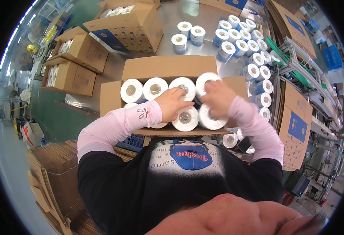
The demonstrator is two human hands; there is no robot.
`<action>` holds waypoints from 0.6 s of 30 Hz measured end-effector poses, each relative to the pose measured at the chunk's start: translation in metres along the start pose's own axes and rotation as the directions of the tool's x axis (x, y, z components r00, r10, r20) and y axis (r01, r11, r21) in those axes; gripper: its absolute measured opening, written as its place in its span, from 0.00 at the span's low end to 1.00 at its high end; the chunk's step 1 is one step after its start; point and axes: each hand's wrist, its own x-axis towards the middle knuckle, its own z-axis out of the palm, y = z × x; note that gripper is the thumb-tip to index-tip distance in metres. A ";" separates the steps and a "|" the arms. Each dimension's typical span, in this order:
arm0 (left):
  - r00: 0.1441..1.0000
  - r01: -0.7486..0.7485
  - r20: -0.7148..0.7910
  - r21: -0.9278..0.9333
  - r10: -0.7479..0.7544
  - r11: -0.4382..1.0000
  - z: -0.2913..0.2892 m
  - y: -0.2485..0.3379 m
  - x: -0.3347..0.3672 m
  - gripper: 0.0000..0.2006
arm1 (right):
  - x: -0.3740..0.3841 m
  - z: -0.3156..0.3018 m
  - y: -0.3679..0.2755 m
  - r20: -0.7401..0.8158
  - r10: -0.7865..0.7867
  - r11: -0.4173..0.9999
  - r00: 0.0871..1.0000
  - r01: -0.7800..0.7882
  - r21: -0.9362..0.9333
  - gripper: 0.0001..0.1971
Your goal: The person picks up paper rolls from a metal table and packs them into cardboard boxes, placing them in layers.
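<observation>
Open carton (113,98) sits directly in front of the person, on the table (172,15). Rolls (132,91) stand on end in rows inside it. Left hand (172,103) rests on the rolls mid-carton, right hand (217,97) just beside it to the right, on the back-row roll (204,80). Behind the carton, loose rolls (185,33) stand on the table; a bigger cluster (250,51) runs along the right side down past the carton's right flap. Filled cartons (129,27) sit behind-left, more (78,62) further left. Flat cardboard stack (50,172) lies lower left, flattened boxes (297,125) lean at right.
</observation>
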 end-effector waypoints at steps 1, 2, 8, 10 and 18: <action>0.992 0.046 0.116 0.005 -0.047 0.999 -0.013 0.006 0.001 0.36 | -0.003 0.019 -0.003 -0.052 0.051 0.999 0.997 -0.051 0.013 0.11; 0.994 0.096 0.042 0.013 -0.096 0.995 -0.022 0.005 -0.003 0.36 | -0.007 0.040 -0.005 -0.105 0.102 0.995 0.989 -0.099 0.030 0.10; 0.632 0.678 -0.507 -0.007 -0.587 0.735 -0.051 -0.080 -0.118 0.32 | -0.053 0.054 -0.048 -0.178 0.260 0.950 0.949 -0.219 0.221 0.12; 0.368 0.884 -0.587 -0.020 -0.722 0.467 -0.019 -0.110 -0.177 0.34 | -0.091 0.079 -0.029 -0.393 0.429 0.823 0.813 -0.173 0.541 0.16; 0.562 0.731 -0.070 -0.425 -0.824 0.534 -0.050 -0.049 -0.201 0.42 | -0.116 0.076 0.028 -0.250 0.744 0.408 0.620 -0.125 0.905 0.19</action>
